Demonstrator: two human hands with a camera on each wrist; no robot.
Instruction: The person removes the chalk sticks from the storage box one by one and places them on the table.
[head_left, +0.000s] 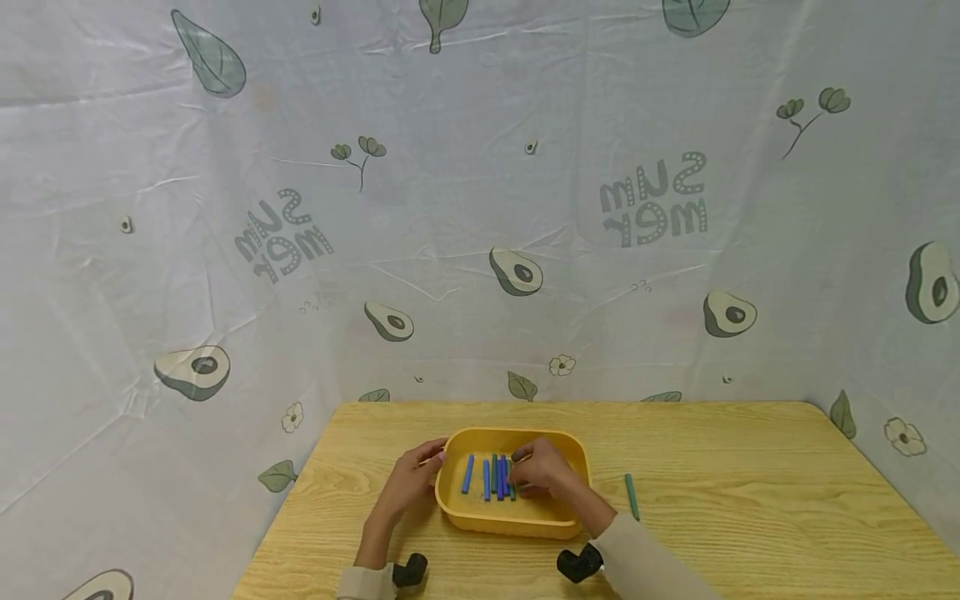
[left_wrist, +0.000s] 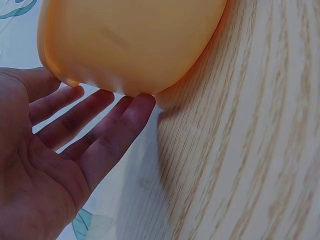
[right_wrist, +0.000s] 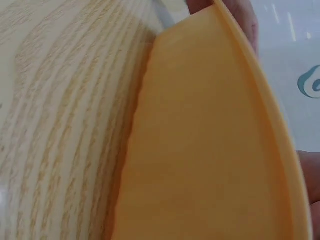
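- Inside the yellow tray (head_left: 517,527), contained by its walls: blue and green sticks (head_left: 501,479).
- Over its right half: right hand (head_left: 545,467), grip unclear.
- At its left side: left hand (head_left: 412,478), fingers apart, probably steadying it.
- Right of it: lone stick (head_left: 632,497).

In the head view, hidden beneath the right hand (head_left: 546,468): part of the yellow tray (head_left: 517,527). Between its fingers (head_left: 534,477), any hold on the sticks (head_left: 487,482): too small and shadowed to tell. Cut off by the bottom edge: both beige sleeves (head_left: 656,567) and the near side of the bench (head_left: 750,500). In the left wrist view, cut off at the top: the tray; at the left: the left hand (left_wrist: 45,170). In the right wrist view, concealed by the tray's wall: the sticks and most of the right hand.
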